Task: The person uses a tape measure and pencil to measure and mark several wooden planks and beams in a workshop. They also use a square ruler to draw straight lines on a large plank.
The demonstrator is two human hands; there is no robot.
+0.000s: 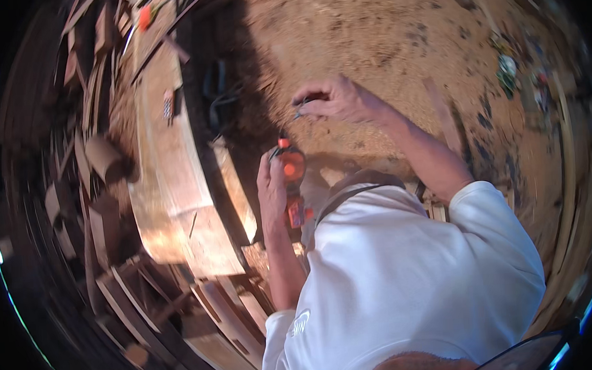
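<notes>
Filling the lower frame from five to seven o'clock, the person's white shirt (395, 280) sits nearest, both forearms rising out of its short sleeves. Just left of centre, the left hand (272, 186) is wrapped around an orange handheld tool (292, 178), fingers curled tight on its body, with the tool's round orange head at the top of the grip and its lower part running down beside the wrist. Above it, toward twelve o'clock, the right hand (335, 99) is bunched, fingertips pinching a small thin item too blurred to identify. At nine o'clock a long wooden workbench (169, 191) runs up the frame, with stacked timber offcuts (101, 168) beyond its left edge. Sawdust-covered ground (395, 32) spreads farthest away, from twelve to three o'clock.
</notes>
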